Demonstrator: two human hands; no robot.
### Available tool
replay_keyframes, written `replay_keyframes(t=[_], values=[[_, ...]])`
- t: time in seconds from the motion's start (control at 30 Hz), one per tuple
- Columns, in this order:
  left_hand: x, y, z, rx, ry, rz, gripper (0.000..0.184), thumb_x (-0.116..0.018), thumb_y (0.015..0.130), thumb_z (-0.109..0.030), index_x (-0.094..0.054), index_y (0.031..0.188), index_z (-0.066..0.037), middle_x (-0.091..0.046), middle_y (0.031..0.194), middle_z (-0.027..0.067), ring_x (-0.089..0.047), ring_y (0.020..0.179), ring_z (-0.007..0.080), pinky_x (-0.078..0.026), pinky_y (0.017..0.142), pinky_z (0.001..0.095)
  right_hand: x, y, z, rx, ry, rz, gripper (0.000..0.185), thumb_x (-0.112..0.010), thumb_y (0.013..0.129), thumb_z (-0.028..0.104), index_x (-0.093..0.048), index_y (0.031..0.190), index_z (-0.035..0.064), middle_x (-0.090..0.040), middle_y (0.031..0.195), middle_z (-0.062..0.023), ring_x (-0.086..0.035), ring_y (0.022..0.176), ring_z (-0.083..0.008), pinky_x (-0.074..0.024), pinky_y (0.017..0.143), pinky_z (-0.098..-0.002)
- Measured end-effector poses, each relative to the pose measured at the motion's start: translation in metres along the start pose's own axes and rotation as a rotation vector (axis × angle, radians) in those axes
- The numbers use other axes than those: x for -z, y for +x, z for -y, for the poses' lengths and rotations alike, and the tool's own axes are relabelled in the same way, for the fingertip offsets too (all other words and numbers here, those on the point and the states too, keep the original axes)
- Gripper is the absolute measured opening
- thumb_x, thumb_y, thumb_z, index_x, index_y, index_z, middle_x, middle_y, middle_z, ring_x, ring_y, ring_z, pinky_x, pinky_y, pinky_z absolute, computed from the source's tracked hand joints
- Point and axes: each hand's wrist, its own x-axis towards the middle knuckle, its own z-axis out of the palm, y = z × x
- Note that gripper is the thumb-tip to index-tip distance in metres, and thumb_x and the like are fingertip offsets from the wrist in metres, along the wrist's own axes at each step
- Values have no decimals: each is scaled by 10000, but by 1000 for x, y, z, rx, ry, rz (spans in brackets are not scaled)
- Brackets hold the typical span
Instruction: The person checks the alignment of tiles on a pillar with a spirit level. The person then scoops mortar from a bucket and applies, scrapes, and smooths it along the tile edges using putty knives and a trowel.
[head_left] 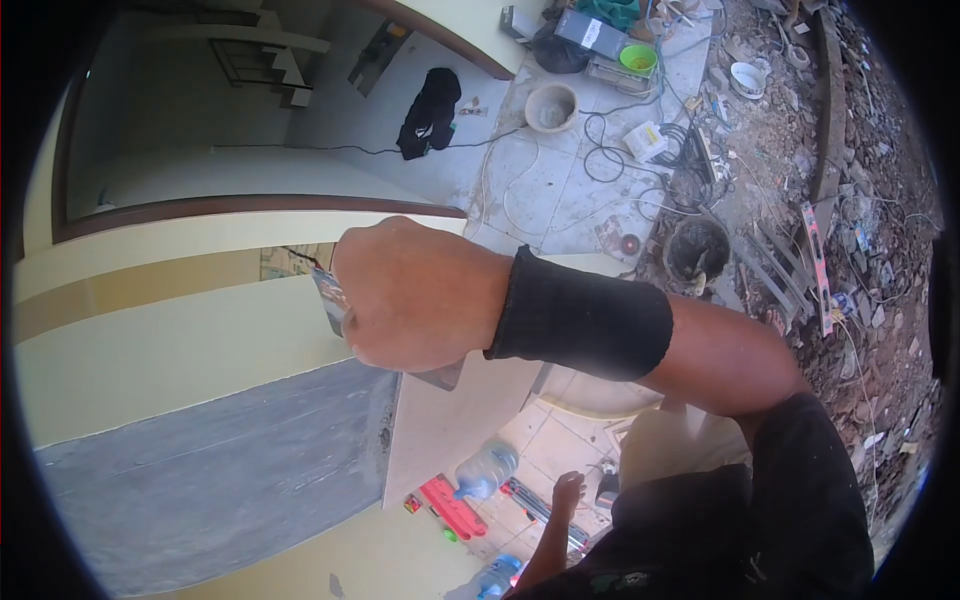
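Note:
My right hand, with a black wristband on the forearm, reaches across to the pale yellow wall. Its fingers are wrapped round a flat, shiny metal tool that looks like a trowel. The tool shows on both sides of the fist, while its grip is hidden. Below the fist, a wide grey band covers part of the wall. Lower down, my left hand hangs near my trousers with curled fingers. Its palm is hidden, and I cannot make out anything in it.
A large clear water bottle and a red case lie on the tiles below. Behind the arm stand a bowl-shaped basin, a dark bucket and coiled cables. A pink level lies on the rubble at right.

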Motion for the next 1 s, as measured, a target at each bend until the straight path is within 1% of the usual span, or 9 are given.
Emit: replay_keyframes(t=[0.1,0.17,0.23,0.3,0.4,0.57,0.67,0.8,1.0], values=[[1,2,-11,-20,-4,3,351,-682,855,-204,-591,1160,-57,-649,946,73,-645,787,192,-510,669,311,12,-4,-44,-27,-125,-89,241,-541,729,104,-589,670,-124,-569,593,-286,-638,591,-409,-540,614,-435],[2,-1,-15,-22,-16,13,335,-652,866,-172,-563,1169,-62,-626,989,86,-639,878,224,-515,744,339,31,-32,-70,-363,43,24,215,-507,772,70,-592,666,-96,-581,511,-189,-637,430,-288,-531,439,-367],[4,-6,-13,-22,-26,12,332,-651,867,-170,-562,1168,-61,-625,986,85,-639,873,222,-512,738,336,15,-64,-119,-535,-31,3,225,-530,762,103,-610,695,-97,-600,567,-237,-659,526,-351,-551,530,-406],[-1,-12,-12,-10,-24,13,316,-644,871,-162,-564,1159,-60,-622,989,83,-637,870,216,-507,734,335,-12,-92,-171,-593,-233,48,288,-593,775,180,-649,815,-99,-651,832,-309,-666,842,-425,-538,764,-451],[-7,-12,-6,11,20,21,313,-641,871,-160,-566,1158,-62,-621,983,81,-636,863,215,-509,735,338,-36,-102,-188,-666,-213,109,268,-596,765,168,-646,823,-90,-652,864,-310,-653,881,-437,-529,787,-457],[-20,-15,-10,3,-10,13,320,-644,867,-164,-570,1160,-60,-624,966,78,-638,846,214,-514,725,346,-33,-73,-136,-547,-170,134,245,-580,743,138,-641,787,-95,-646,822,-312,-664,845,-420,-532,774,-452],[-29,-10,-9,-36,9,44,325,-633,874,-181,-568,1167,-57,-632,978,81,-638,856,213,-515,730,346,-9,-56,-88,-309,-65,-7,245,-562,755,151,-623,718,-83,-597,630,-268,-646,644,-402,-526,659,-439],[-42,-5,-20,-48,-74,79,324,-627,878,-192,-569,1164,-52,-632,974,81,-634,848,203,-513,733,338,22,-72,-97,-589,0,-84,255,-561,776,152,-623,753,-94,-597,610,-251,-668,636,-323,-511,660,-426],[-85,26,-28,-254,72,138,358,-625,863,-185,-576,1162,5,-619,968,102,-623,802,197,-516,663,303,49,-243,-194,-854,-53,-436,240,-577,774,158,-661,796,-66,-631,651,-154,-588,590,-182,-465,597,-338]])
